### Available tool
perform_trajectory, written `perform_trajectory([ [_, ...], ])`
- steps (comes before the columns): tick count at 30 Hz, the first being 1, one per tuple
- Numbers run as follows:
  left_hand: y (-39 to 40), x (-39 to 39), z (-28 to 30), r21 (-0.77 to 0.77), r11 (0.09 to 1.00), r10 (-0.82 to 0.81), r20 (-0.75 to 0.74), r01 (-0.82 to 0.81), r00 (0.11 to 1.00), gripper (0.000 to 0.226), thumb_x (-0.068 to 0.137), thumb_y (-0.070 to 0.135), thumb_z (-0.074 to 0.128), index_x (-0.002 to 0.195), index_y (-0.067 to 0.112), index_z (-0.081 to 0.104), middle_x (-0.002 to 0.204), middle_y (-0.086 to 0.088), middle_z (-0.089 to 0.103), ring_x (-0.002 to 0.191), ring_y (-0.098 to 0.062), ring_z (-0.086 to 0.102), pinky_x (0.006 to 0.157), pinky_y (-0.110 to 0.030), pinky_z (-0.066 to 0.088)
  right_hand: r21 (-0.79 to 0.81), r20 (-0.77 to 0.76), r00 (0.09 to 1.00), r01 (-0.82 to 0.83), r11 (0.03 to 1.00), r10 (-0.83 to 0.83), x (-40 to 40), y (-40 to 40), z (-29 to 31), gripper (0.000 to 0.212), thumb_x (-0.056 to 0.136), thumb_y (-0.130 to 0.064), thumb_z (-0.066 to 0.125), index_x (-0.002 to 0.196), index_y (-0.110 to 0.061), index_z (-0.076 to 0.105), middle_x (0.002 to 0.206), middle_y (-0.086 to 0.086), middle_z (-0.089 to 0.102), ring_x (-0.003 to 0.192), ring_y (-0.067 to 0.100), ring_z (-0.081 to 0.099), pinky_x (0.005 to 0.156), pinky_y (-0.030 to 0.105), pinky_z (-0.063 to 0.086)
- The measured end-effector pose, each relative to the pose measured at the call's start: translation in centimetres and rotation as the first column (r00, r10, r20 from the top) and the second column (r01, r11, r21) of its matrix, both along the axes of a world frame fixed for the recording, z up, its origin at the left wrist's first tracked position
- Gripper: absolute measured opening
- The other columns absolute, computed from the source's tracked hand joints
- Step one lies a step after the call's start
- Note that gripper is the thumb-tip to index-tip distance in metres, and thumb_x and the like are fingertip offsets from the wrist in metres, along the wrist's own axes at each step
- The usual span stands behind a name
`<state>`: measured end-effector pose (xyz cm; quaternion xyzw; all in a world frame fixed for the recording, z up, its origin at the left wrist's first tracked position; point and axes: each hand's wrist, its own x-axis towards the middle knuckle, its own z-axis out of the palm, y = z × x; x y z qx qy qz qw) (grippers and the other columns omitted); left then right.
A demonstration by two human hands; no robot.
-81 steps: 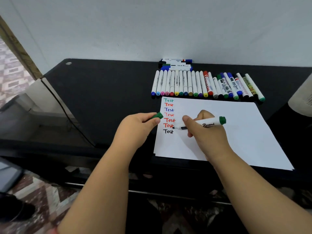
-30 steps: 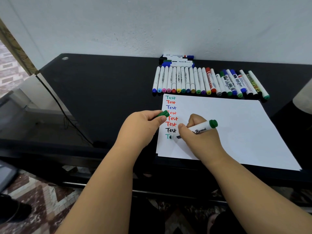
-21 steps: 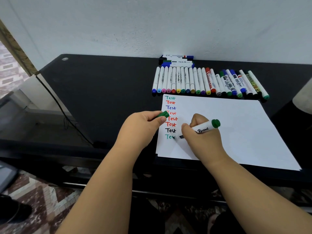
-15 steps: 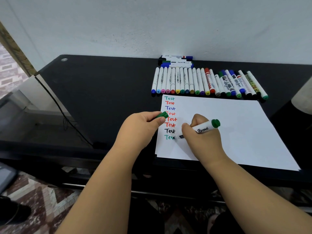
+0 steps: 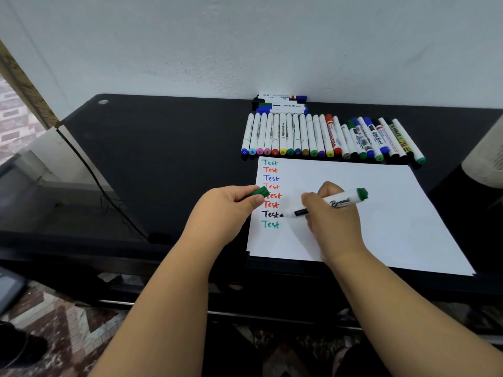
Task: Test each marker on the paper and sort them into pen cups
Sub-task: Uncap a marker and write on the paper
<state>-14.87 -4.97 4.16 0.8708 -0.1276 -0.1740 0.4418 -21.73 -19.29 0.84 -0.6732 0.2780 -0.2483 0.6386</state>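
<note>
My right hand [image 5: 333, 216] is pinching the green marker [image 5: 330, 204] low on its barrel, fingers curled round it, and the dark nib end hangs just over the paper [image 5: 381, 213] beside the black "Test", one line above the fresh green "Test" [image 5: 270, 224] at the bottom of the column. The marker's long axis runs across the paper, nib pointing toward the written column, green butt end rising away from it and off to the far side of my knuckles. My left hand [image 5: 226, 206] sits at the paper's near-left edge with thumb and fingers pinching the green cap [image 5: 258, 192], whose end pokes out over the red words. That is the relation I care about: cap and nib are near each other, the open nib aimed roughly at the cap hand, so capping looks like a short closing of the two hands, I reckon. The green ink looks clean, so I judge this one a keeper. Beyond the paper's far edge lies the row of markers [image 5: 330, 136], side by side, ends toward the paper. No pen cup is clearly in view.
</note>
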Motion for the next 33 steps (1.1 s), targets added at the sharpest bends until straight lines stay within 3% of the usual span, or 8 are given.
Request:
perform_trajectory([
  [3, 0.1, -0.2, 0.0, -0.043, 0.999, -0.034, -0.024, 0.033, 0.999, 0.027, 0.089, 0.038, 0.06, 0.116, 0.039, 0.064, 0.093, 0.026, 0.06, 0.07, 0.002, 0.051, 0.059, -0.017, 0.039, 0.248, 0.089, 0.994, 0.046, 0.968, -0.07, 0.2, -1.0, 1.0, 0.046, 0.085, -0.004, 0.056, 0.051, -0.022, 0.032, 0.041, -0.006, 0.035, 0.042, 0.011, 0.03, 0.044, 0.023, 0.023],
  [6, 0.1, -0.3, 0.0, -0.069, 0.991, -0.114, -0.029, 0.112, 0.993, 0.026, 0.087, 0.037, 0.063, 0.112, 0.039, 0.066, 0.084, 0.032, 0.055, 0.083, 0.011, 0.051, 0.068, -0.009, 0.038, 0.364, 0.178, 0.979, 0.028, 0.931, -0.099, -0.1, -1.7, 2.1, 0.043, 0.087, -0.004, 0.055, 0.056, -0.02, 0.031, 0.045, -0.003, 0.035, 0.037, 0.007, 0.031, 0.041, 0.019, 0.022],
  [11, -0.5, -0.8, 0.1, -0.08, 0.974, -0.213, -0.019, 0.211, 0.977, 0.024, 0.085, 0.037, 0.065, 0.109, 0.043, 0.066, 0.086, 0.034, 0.056, 0.081, 0.018, 0.049, 0.06, -0.003, 0.039, 0.328, 0.175, 0.984, -0.019, 0.944, -0.041, -0.5, -1.8, 2.4, 0.044, 0.087, -0.002, 0.054, 0.055, -0.019, 0.03, 0.042, -0.005, 0.034, 0.037, 0.008, 0.028, 0.039, 0.017, 0.018],
  [19, -1.0, -1.4, 0.0, -0.085, 0.962, -0.257, 0.049, 0.261, 0.965, 0.024, 0.085, 0.036, 0.065, 0.106, 0.047, 0.065, 0.091, 0.033, 0.058, 0.088, 0.015, 0.051, 0.068, -0.009, 0.038, 0.306, 0.107, 0.988, -0.143, 0.941, 0.115, -0.7, -1.3, 2.5, 0.044, 0.088, -0.005, 0.057, 0.056, -0.019, 0.031, 0.043, -0.002, 0.035, 0.037, 0.01, 0.029, 0.041, 0.018, 0.021],
  [23, -1.0, -1.4, 0.2, -0.199, 0.967, -0.152, 0.043, 0.157, 0.987, 0.025, 0.08, 0.034, 0.07, 0.103, 0.043, 0.066, 0.082, 0.032, 0.058, 0.079, 0.023, 0.052, 0.063, -0.001, 0.041, 0.313, 0.111, 0.971, -0.238, 0.919, 0.214, -1.0, -1.6, 3.0, 0.041, 0.089, -0.012, 0.061, 0.058, -0.017, 0.035, 0.044, 0.001, 0.042, 0.037, 0.008, 0.034, 0.038, 0.018, 0.028],
  [26, -1.1, -1.5, 0.2, -0.264, 0.958, -0.114, 0.007, 0.112, 0.993, 0.019, 0.078, 0.032, 0.072, 0.094, 0.041, 0.07, 0.08, 0.028, 0.063, 0.084, 0.012, 0.058, 0.067, -0.006, 0.042, 0.316, 0.12, 0.968, -0.247, 0.916, 0.22, -1.2, -1.9, 3.2, 0.042, 0.088, -0.013, 0.062, 0.057, -0.016, 0.035, 0.043, 0.001, 0.043, 0.036, 0.009, 0.035, 0.038, 0.017, 0.029],
  [30, -1.8, -1.9, 0.2, -0.325, 0.938, -0.126, 0.004, 0.121, 0.992, 0.013, 0.077, 0.03, 0.072, 0.085, 0.04, 0.071, 0.074, 0.031, 0.066, 0.081, 0.016, 0.058, 0.062, 0.001, 0.043, 0.363, 0.129, 0.97, -0.24, 0.9, 0.206, -1.0, -2.4, 3.1, 0.043, 0.09, -0.012, 0.06, 0.058, -0.017, 0.032, 0.043, 0.002, 0.04, 0.038, 0.01, 0.032, 0.039, 0.016, 0.026],
  [33, -2.4, -2.1, 0.2, -0.346, 0.932, -0.119, -0.017, 0.105, 0.993, 0.013, 0.078, 0.029, 0.072, 0.083, 0.04, 0.071, 0.074, 0.029, 0.067, 0.082, 0.012, 0.06, 0.063, -0.004, 0.045, 0.411, 0.135, 0.971, -0.235, 0.881, 0.196, -0.9, -2.7, 3.0, 0.044, 0.091, -0.011, 0.058, 0.057, -0.018, 0.03, 0.041, 0.002, 0.037, 0.037, 0.011, 0.03, 0.039, 0.016, 0.024],
])
